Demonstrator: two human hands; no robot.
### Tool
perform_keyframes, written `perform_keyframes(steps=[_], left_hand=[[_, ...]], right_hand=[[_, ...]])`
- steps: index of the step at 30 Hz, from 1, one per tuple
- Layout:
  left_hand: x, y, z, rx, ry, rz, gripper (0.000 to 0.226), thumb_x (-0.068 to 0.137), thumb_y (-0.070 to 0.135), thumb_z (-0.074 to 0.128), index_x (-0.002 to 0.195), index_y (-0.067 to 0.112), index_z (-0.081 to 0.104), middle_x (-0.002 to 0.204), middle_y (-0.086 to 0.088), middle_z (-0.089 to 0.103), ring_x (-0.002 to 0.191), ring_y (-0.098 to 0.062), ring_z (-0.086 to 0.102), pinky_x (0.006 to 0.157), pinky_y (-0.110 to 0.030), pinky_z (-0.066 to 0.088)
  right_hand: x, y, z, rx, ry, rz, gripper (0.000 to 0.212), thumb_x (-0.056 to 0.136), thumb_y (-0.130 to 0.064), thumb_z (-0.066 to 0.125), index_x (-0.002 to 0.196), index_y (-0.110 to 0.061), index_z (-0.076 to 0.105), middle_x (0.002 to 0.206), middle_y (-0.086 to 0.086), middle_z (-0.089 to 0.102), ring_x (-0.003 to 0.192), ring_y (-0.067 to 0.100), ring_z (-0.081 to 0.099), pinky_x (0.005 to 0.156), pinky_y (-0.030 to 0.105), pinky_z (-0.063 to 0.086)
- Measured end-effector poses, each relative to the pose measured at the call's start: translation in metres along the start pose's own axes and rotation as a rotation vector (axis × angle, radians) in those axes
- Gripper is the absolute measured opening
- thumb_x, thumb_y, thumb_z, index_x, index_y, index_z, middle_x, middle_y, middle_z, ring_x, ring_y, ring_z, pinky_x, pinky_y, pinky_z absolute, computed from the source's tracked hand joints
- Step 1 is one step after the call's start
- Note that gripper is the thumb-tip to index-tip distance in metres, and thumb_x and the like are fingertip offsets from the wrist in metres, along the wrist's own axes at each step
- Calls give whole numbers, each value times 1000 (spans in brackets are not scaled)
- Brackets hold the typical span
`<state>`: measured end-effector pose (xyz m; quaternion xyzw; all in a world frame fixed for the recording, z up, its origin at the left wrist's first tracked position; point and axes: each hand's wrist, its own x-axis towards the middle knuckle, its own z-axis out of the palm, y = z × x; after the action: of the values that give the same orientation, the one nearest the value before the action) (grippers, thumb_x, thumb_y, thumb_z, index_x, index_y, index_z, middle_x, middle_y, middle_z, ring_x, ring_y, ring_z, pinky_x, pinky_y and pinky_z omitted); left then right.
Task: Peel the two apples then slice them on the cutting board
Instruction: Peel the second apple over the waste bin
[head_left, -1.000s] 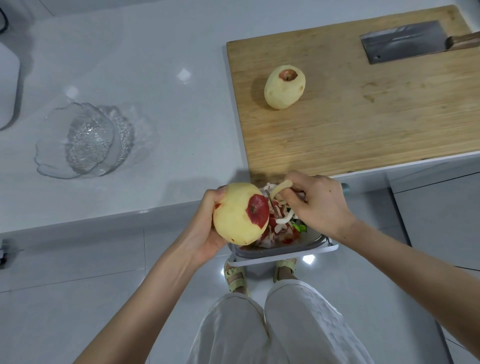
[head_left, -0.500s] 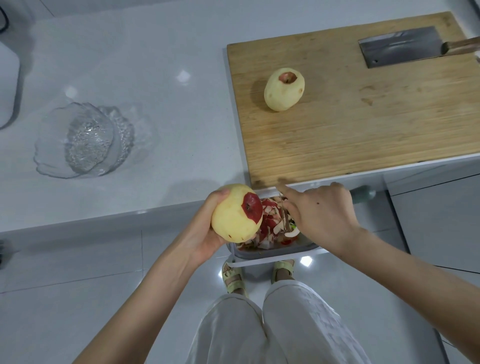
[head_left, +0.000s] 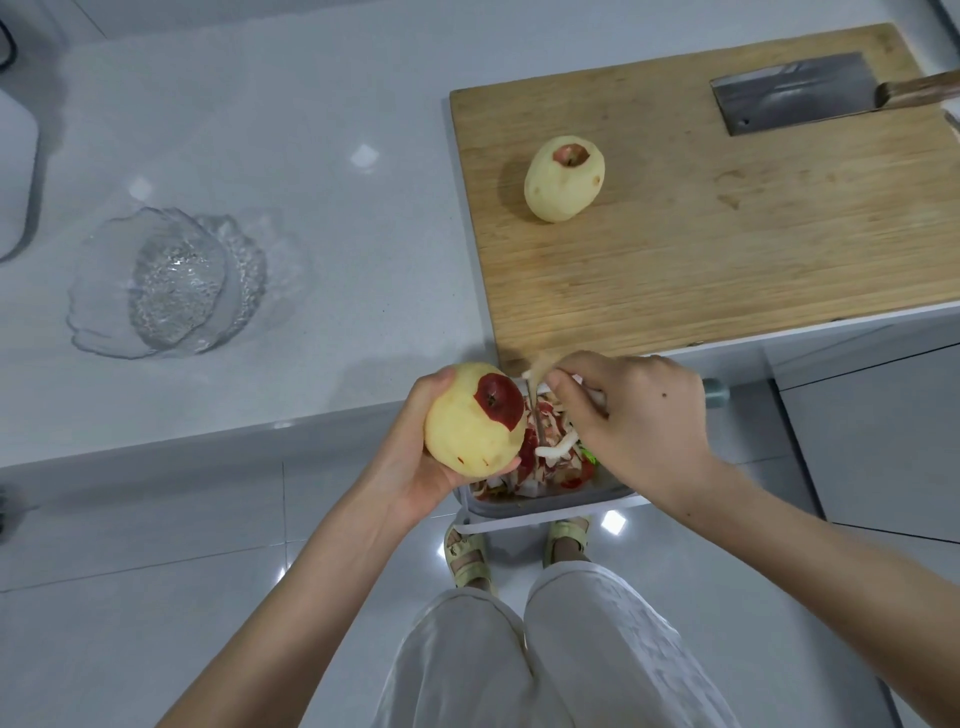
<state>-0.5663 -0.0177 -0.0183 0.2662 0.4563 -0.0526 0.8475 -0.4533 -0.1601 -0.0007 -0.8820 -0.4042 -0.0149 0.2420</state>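
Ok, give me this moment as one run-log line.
left hand: holds second apple, red patch unpeeled | right hand: grips peeler over scrap bin | first apple: peeled, on cutting board | cleaver: lying on board

The held apple (head_left: 475, 426) in the left fingers (head_left: 511, 464) is pale yellow, with a round dark red patch of skin around its stem and a few tiny red flecks low down. Under the right fingers (head_left: 566, 387) the peelings (head_left: 553, 457) are red, white and a little green, in a grey-and-white bin (head_left: 545, 506). The peeler (head_left: 716, 392) end behind those fingers is dull teal. Well beyond them, the peeled apple (head_left: 563, 179) is pale yellow with a pinkish-red hollow, on a light brown, fine-grained cutting board (head_left: 727, 249). The cleaver (head_left: 795, 98) is grey with a brown handle. The tabletop (head_left: 311, 156) is whitish grey, faintly speckled; the glass bowl (head_left: 166, 280) is clear, bubble-patterned. The trousers (head_left: 545, 649) are white; the sandals (head_left: 470, 558) are pale yellow-green.
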Motion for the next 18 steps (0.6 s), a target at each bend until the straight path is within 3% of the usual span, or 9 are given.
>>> perform_keyframes(steps=[4, 7, 9, 13, 18], left_hand=[[2, -5, 5, 36, -22, 52, 53, 72, 43, 59, 115, 12, 61, 107, -16, 67, 97, -33, 64, 90, -61, 48], [2, -6, 7, 68, -27, 79, 53, 72, 43, 58, 115, 12, 62, 103, -15, 69, 96, -33, 64, 95, -65, 42], [-2, -5, 8, 85, -37, 69, 54, 71, 43, 58, 115, 12, 61, 103, -16, 69, 96, -34, 65, 92, -64, 45], [-8, -2, 8, 52, -61, -30, 54, 69, 43, 59, 111, 9, 63, 98, -21, 70, 81, -40, 68, 59, -51, 57], [-14, 3, 2, 17, -254, -316, 67, 67, 54, 60, 112, 4, 65, 104, -33, 60, 79, -46, 63, 57, -38, 54]], right_hand=[[5, -12, 6, 30, 104, -104, 26, 83, -24, 50, 75, -19, 74, 47, -5, 58, 41, 16, 51, 46, 23, 38], [6, -12, 7, 63, 109, -139, 25, 84, -24, 51, 77, -20, 75, 53, -5, 63, 46, 18, 57, 49, 27, 42], [7, -6, 5, 74, 106, -187, 24, 83, -23, 52, 78, -20, 75, 54, -5, 64, 47, 17, 58, 51, 24, 39], [9, 6, 3, 104, 82, -277, 20, 80, -20, 55, 79, -18, 75, 55, -6, 63, 48, 15, 57, 53, 22, 35], [20, 30, 2, -2, -22, -321, 25, 77, -20, 51, 77, -19, 75, 52, -6, 61, 48, 15, 58, 57, 20, 33]])
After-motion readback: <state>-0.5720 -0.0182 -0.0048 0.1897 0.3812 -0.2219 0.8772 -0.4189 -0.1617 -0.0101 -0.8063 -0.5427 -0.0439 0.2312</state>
